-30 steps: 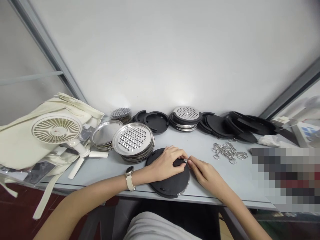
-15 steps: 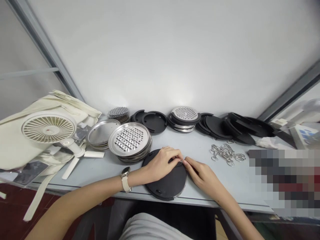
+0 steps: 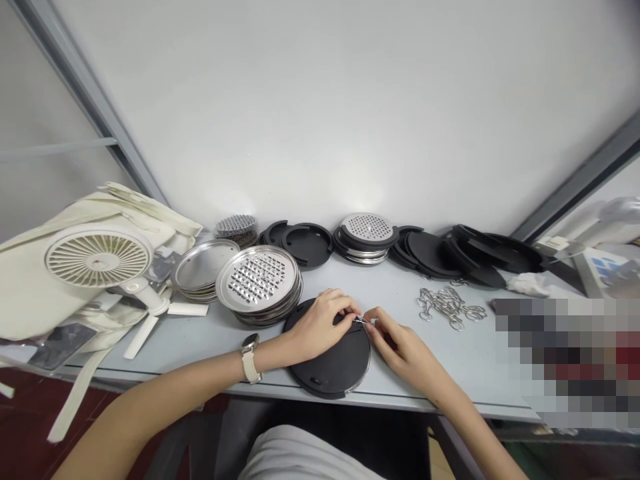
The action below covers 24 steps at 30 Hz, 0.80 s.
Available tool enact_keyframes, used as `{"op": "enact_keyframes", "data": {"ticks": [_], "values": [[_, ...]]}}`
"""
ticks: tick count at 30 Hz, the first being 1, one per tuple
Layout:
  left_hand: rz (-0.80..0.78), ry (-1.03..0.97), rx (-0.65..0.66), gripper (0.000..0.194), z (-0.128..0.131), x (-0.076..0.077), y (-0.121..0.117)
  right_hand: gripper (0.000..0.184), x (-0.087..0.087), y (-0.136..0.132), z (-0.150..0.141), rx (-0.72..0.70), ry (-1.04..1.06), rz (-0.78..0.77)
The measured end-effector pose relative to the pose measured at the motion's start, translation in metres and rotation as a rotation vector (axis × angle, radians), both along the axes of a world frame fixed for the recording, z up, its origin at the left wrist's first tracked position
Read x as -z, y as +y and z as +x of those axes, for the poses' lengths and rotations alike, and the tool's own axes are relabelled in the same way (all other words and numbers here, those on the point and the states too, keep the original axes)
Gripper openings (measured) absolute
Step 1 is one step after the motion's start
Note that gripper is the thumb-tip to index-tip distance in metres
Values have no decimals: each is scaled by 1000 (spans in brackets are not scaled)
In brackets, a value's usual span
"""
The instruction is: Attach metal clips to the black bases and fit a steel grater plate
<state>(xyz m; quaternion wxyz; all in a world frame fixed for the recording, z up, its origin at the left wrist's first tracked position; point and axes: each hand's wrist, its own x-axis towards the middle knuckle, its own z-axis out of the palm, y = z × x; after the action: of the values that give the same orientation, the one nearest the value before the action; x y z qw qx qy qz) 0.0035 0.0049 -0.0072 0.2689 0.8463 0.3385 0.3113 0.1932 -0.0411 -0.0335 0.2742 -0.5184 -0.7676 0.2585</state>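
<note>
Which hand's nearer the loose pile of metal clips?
Right. The right hand is to the left of the metal clips and closer to the wearer; the left hand is farther left, over the black disc.

Disc (image 3: 333, 363) at the front edge of the table (image 3: 395, 293), grater stack (image 3: 260, 280) behind it to the left, plate stack (image 3: 204, 267) left of that, fan (image 3: 99, 259) before a bag (image 3: 27, 283) at the left end, clip heap (image 3: 450, 305) behind the disc rightward, trays (image 3: 427, 255) along the back edge.
</note>
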Motion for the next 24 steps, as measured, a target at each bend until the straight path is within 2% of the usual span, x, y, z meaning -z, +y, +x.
{"op": "enact_keyframes", "data": {"ticks": [16, 24], "values": [[-54, -6, -6, 8, 0, 0, -2, 18, -3, -1, 1, 8, 57, -48], [-7, 62, 68, 13, -2, -3, -2, 21, -1, 1, 0, -17, 39, -67]]}}
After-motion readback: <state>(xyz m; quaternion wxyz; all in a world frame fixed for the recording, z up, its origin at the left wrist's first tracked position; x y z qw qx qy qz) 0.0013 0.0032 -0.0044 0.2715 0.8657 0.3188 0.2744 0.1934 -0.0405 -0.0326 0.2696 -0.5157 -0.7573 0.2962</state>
